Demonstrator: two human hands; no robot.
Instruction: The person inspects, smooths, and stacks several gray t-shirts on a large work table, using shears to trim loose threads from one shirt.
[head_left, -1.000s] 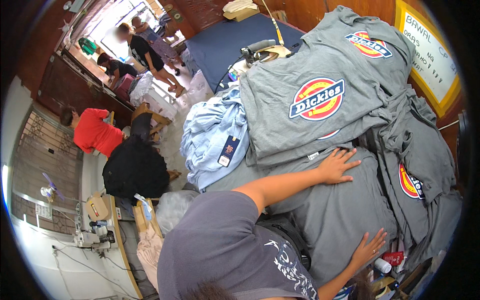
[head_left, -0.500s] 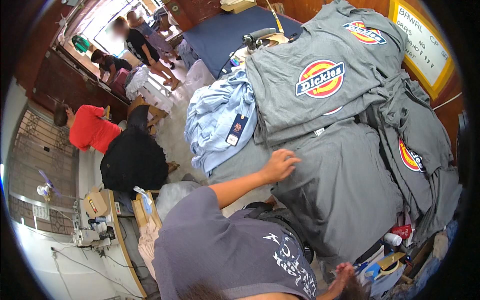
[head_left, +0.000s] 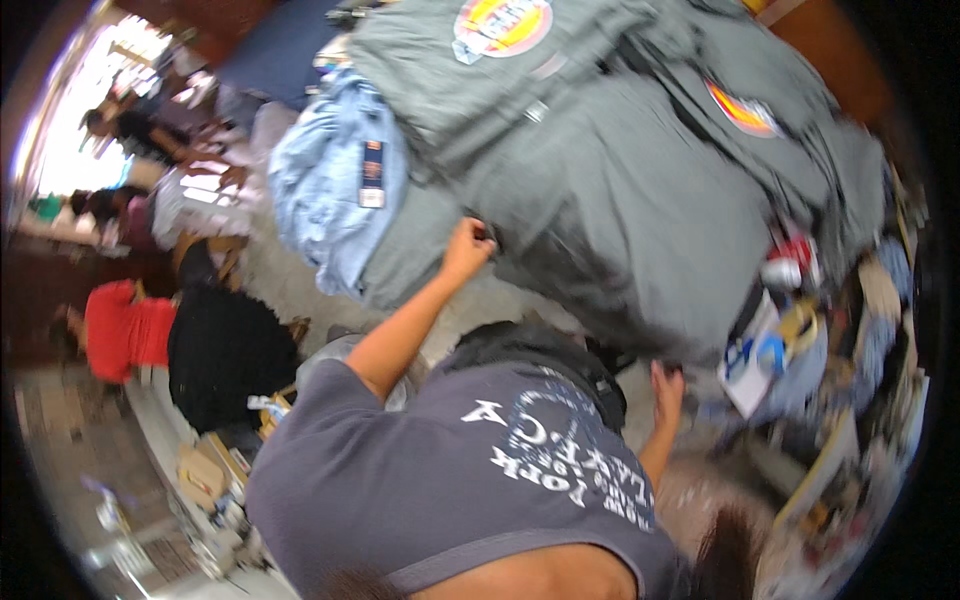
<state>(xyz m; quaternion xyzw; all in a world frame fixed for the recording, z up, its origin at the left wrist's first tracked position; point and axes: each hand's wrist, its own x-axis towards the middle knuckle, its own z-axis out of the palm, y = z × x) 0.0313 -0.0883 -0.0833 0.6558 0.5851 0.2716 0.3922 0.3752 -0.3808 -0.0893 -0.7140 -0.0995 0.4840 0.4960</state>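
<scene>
A grey T-shirt (head_left: 610, 210) lies spread on the pile in front of me. At its near left edge, my left hand (head_left: 466, 250) is closed, with fingers curled on the grey cloth. My right hand (head_left: 667, 398) is raised by the shirt's near right edge; its fingers are smeared by motion, so I cannot tell whether they grip the cloth. Farther back lies another grey T-shirt (head_left: 420, 70) with a round red and yellow print. A bunched light blue garment (head_left: 325, 185) with a dark hang tag (head_left: 372, 172) sits left of my left hand.
More grey garments (head_left: 800, 130) hang over the right side. Beyond them are papers, tape and clutter (head_left: 770, 350). A black cloth heap (head_left: 230, 345) stands at left, near a person in red (head_left: 125, 330). Other people (head_left: 150, 135) are at the far left.
My view has swung, so the shirts sit higher and farther left. My left hand's fingers have curled in at the shirt's edge. My right hand has come up toward the near right edge.
</scene>
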